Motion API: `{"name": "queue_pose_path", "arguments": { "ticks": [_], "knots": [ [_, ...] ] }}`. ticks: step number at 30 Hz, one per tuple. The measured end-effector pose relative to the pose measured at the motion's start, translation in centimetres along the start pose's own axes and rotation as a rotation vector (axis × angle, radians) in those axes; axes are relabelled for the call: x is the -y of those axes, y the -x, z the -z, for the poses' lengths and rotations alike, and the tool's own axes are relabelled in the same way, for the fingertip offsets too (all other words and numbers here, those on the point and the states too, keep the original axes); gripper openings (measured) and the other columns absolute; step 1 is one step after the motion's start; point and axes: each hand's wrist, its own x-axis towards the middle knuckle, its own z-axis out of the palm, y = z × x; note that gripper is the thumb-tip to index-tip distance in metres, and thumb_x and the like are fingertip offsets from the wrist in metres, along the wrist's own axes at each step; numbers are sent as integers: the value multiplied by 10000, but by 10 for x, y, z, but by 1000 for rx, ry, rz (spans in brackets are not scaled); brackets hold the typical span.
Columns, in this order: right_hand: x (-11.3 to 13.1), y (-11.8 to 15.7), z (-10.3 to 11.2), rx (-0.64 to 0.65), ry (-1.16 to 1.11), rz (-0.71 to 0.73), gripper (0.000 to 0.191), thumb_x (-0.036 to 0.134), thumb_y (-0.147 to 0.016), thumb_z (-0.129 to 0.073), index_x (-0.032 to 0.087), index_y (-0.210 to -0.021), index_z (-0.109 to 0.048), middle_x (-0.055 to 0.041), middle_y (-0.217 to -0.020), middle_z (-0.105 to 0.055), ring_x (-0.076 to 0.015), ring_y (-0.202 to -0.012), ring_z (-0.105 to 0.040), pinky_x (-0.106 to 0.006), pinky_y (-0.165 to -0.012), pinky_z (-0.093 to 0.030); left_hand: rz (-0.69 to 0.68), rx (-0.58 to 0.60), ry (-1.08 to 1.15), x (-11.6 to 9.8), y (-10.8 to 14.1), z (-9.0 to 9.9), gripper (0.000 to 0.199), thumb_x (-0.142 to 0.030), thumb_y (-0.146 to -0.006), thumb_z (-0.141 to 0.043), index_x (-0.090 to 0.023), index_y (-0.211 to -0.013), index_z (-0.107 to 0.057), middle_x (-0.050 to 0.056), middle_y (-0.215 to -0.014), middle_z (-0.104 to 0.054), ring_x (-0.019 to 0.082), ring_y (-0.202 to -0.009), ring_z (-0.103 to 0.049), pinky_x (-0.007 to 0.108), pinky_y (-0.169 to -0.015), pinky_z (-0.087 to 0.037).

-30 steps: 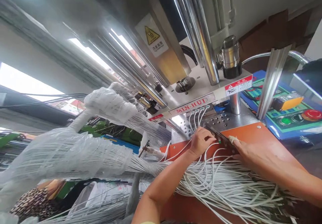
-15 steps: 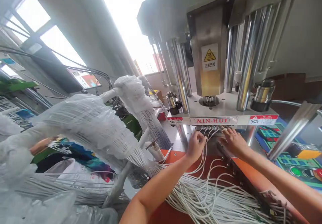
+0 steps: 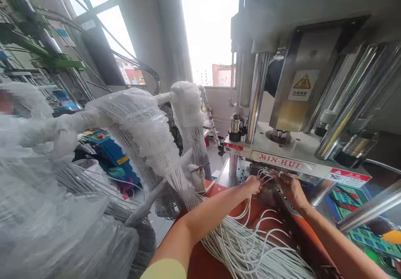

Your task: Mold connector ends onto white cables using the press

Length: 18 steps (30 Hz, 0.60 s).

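My left hand (image 3: pixel 252 185) and my right hand (image 3: pixel 290 190) are close together under the front plate of a vertical press machine, which is marked MIN-HUI (image 3: pixel 282 161). Each hand pinches thin white wires (image 3: pixel 241 245) from a large bundle that spreads over the orange worktop (image 3: pixel 200 262). Some wire ends run in toward the steel mould plate (image 3: pixel 239 172) beneath the press. A dark metal strip (image 3: pixel 290 210) lies along the worktop just below my right hand. My fingers hide the exact wire ends.
Plastic-wrapped wire bundles (image 3: pixel 138 133) hang to the left of my arms. Chrome press columns (image 3: pixel 257 97) rise above the hands, and a heat warning label (image 3: pixel 302 84) sits on the press head. A green control panel (image 3: pixel 360 229) lies low at the right.
The view has swung, turning the machine more upright. Both hands have moved closer together near the press plate, and my right hand has gone from the dark strip onto the wires.
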Motion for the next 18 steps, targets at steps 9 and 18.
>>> {"name": "queue_pose_path", "arguments": {
  "ticks": [9, 18],
  "knots": [
    [-25, 200, 129, -538, -86, -647, 496, 638, -800, -540, 201, -941, -727, -73, -904, -737, -246, -799, -673, -332, -706, -554, -25, 180, -216, -7, 13, 2, 338, -501, -885, -529, -166, -849, -501, -129, -485, -252, 26, -348, -192, 159, -392, -104],
    [-64, 370, 251, -875, 536, -1196, 373, 545, -646, -610, 197, -752, -530, -304, -1026, -631, -460, -998, -581, -551, -780, -438, 17, 258, 90, -14, -20, 15, 420, -376, -694, -796, -105, -949, -601, -41, -654, -525, 39, -478, -434, 150, -446, -352]
  ]
}}
